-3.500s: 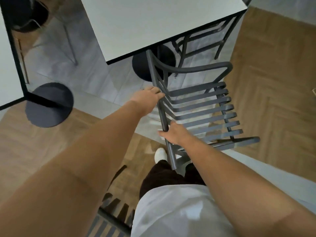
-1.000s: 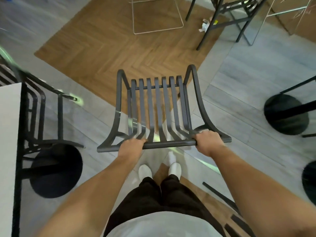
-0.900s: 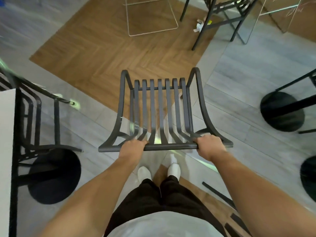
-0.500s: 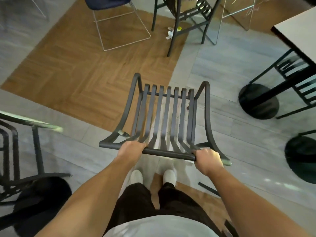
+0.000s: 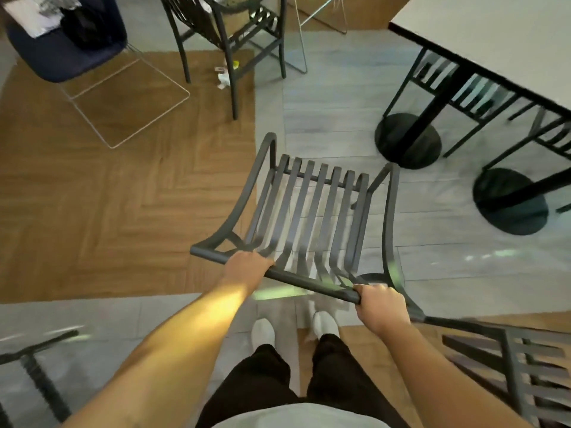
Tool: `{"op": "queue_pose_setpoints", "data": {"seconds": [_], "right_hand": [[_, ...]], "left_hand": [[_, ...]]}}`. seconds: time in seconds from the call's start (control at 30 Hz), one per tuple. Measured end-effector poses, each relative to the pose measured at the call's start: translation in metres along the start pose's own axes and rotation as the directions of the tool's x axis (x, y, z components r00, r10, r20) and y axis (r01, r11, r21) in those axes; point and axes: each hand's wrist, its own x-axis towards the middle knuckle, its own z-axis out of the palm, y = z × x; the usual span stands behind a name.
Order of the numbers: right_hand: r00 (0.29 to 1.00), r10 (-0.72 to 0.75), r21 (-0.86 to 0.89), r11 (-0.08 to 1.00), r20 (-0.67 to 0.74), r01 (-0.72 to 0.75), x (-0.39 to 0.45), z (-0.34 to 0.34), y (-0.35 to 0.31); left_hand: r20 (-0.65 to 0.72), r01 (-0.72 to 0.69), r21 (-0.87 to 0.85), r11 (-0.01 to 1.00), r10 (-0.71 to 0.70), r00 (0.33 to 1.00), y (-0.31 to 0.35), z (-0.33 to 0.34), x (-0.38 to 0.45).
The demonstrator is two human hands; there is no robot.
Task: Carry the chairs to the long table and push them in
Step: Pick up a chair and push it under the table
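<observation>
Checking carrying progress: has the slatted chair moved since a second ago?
Yes. The slatted chair, gripped by both hands, has swung right: it now sits past the wood floor patch, nearer the table's round base.

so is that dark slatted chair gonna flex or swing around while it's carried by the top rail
Probably stiff: the dark slatted chair looks like a welded metal frame. It may swing, since the left hand and right hand grip only its top rail. The open slats suggest moderate weight.

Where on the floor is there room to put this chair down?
Bare wood floor lies left of the chair, below the blue chair. Grey tiles right of it, before the round table bases, are bare too. Under the table it is crowded with chairs.
</observation>
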Motion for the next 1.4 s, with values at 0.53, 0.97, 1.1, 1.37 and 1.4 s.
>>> {"op": "queue_pose_setpoints", "data": {"seconds": [0.53,0.97,1.1,1.37,1.4], "right_hand": [[0.960,0.270,0.165,0.946,0.078,-0.280,0.051,-0.028,0.001],[0.943,0.320,0.222,0.916,0.097,-0.333,0.148,-0.084,0.083],[0.935,0.344,0.249,0.901,0.090,-0.356,0.179,-0.097,0.113],[0.914,0.393,0.253,0.878,0.103,-0.407,0.240,-0.131,0.166],[0.910,0.400,0.254,0.873,0.109,-0.415,0.246,-0.134,0.173]], "left_hand": [[0.036,-0.240,0.222,0.945,0.238,0.971,-0.019,-0.093,0.131],[0.013,-0.280,0.244,0.928,0.285,0.958,0.005,-0.170,0.253],[0.003,-0.304,0.257,0.917,0.314,0.949,0.015,-0.195,0.296],[0.011,-0.340,0.261,0.903,0.350,0.937,0.039,-0.243,0.372],[0.017,-0.343,0.255,0.904,0.350,0.936,0.042,-0.248,0.380]]}}
